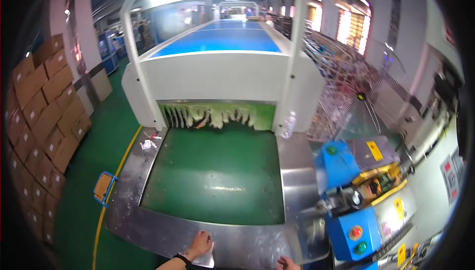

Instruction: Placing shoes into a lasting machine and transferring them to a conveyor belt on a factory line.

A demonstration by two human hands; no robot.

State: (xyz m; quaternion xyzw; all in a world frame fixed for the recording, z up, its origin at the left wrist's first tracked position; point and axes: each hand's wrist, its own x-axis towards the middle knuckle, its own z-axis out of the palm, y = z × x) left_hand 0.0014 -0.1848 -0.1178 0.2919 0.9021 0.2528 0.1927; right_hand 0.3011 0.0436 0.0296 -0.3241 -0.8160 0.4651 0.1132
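Note:
My left hand (200,243) is on the near steel ledge (237,238), its fingers curled in and a dark band round the wrist. A pale patch shows beside its heel; whether the hand grips anything is hidden. At the lower edge, right of it, my right hand (288,264) is partly cut off. Its visible fingers are loosely bent and slightly apart, and I see nothing in them. Beyond the ledge lies a green conveyor belt (215,176), leading under a frayed green strip curtain (222,115) into a white machine housing (217,78).
A blue machine with red and green buttons (354,240) stands close on the right. A clear plastic bottle (288,124) and white scraps (147,144) rest on the steel frame. Stacked cartons (39,116) and a small blue-framed stool (104,188) are at left.

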